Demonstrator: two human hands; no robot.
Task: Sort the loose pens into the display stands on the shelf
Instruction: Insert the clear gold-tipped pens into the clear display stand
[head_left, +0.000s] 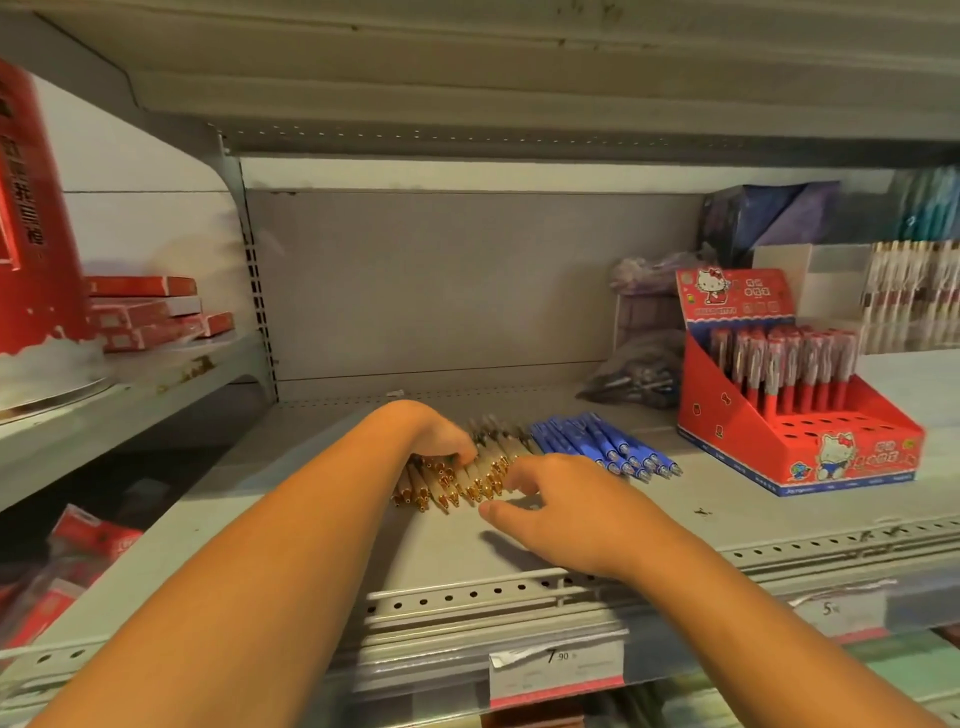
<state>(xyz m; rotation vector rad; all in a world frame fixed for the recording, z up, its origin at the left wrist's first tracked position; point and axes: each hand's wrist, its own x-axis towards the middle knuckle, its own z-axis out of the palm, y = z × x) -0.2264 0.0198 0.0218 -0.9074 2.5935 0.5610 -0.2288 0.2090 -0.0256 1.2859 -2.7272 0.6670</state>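
Right now both hands work at one heap of cream pens with gold tips, which lies loose on the grey shelf near its middle. The left hand reaches in from the far left side of the heap, its fingers curled down over the barrels and gripping several of them. The right hand lies open on the near right side, fingers spread and only lightly bent, fingertips touching the gold ends while the thumb rests on the shelf.

Just beside the heap, to its right, a second loose row of blue pens lies fanned out flat. Further right stands a red cardboard display stand with a cartoon cat on it; its back rows hold upright red-and-white pens, and round holes show in its lower front step. Behind the stand sits a plastic bag of dark pens.
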